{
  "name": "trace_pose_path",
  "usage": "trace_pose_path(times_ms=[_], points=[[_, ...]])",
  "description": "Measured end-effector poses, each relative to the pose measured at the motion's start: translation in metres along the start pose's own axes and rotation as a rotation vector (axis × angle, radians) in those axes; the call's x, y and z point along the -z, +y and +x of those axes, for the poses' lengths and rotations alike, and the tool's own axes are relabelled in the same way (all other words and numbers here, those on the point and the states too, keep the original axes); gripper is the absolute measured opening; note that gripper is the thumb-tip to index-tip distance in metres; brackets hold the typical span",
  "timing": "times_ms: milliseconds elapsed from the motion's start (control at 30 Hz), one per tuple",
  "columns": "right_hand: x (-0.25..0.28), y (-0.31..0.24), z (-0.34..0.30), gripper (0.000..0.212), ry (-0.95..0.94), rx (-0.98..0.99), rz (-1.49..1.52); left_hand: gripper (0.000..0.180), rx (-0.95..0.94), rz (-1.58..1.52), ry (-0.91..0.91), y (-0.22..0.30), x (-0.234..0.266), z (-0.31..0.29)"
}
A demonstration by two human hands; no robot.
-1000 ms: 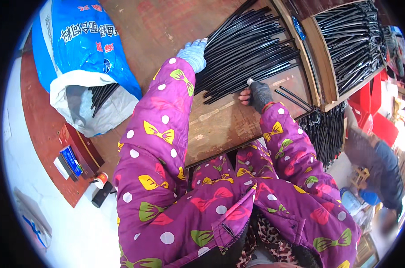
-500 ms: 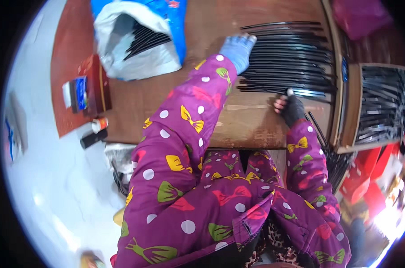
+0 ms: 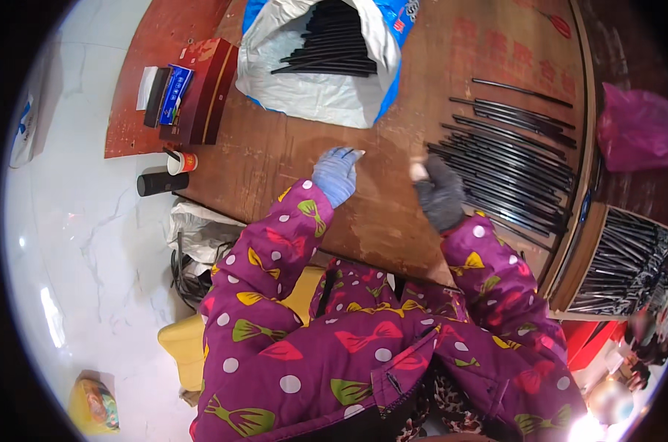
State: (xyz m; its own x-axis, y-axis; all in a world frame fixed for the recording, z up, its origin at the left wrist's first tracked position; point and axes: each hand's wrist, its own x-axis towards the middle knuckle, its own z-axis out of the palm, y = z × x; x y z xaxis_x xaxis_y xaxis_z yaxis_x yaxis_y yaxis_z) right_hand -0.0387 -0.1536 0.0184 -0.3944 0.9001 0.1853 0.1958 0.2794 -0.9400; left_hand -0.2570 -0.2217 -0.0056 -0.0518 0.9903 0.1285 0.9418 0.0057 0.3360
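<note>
Many thin black rods (image 3: 505,166) lie side by side on the brown wooden table, toward the right. Just left of their ends is my right hand (image 3: 438,193) in a dark grey fingerless glove; motion smears its fingers. My left hand (image 3: 335,177), in a light blue glove, hovers over or rests on the table below the bag's mouth. Its fingers are curled together, and whatever they may hold is hidden. An open white-lined blue bag (image 3: 312,99) lies at the far side, with more black rods (image 3: 337,40) inside.
A box (image 3: 617,261) packed with black rods stands at the right, past the table's raised edge. Beyond is a pink plastic bag (image 3: 639,129). At the left are a dark red box (image 3: 210,92), a blue packet (image 3: 175,94), a paper cup (image 3: 181,163) and a black cylinder (image 3: 162,183).
The whole view has shifted. My left hand has left the far rods and come back toward me and left. My right hand has moved from the near rods to their left ends.
</note>
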Motion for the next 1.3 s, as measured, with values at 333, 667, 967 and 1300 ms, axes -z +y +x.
trace_pose_path(times_ms=[333, 667, 967, 1300], points=[[-0.137, -0.001, 0.233, 0.041, 0.115, 0.346, -0.555, 0.031, -0.079, -0.132, 0.096, -0.076, -0.001, 0.025], [-0.138, 0.082, 0.321, 0.046, 0.007, 0.261, -1.252, 0.043, -0.202, -0.08, 0.112, -0.105, 0.005, 0.082], [-0.133, 0.074, 0.317, 0.059, -0.262, 0.089, -0.986, 0.086, -0.263, 0.092, 0.008, -0.128, 0.011, 0.131], [-0.161, 0.044, 0.254, 0.036, -0.435, 0.246, -0.948, 0.11, -0.238, 0.209, -0.131, -0.13, 0.024, 0.14]])
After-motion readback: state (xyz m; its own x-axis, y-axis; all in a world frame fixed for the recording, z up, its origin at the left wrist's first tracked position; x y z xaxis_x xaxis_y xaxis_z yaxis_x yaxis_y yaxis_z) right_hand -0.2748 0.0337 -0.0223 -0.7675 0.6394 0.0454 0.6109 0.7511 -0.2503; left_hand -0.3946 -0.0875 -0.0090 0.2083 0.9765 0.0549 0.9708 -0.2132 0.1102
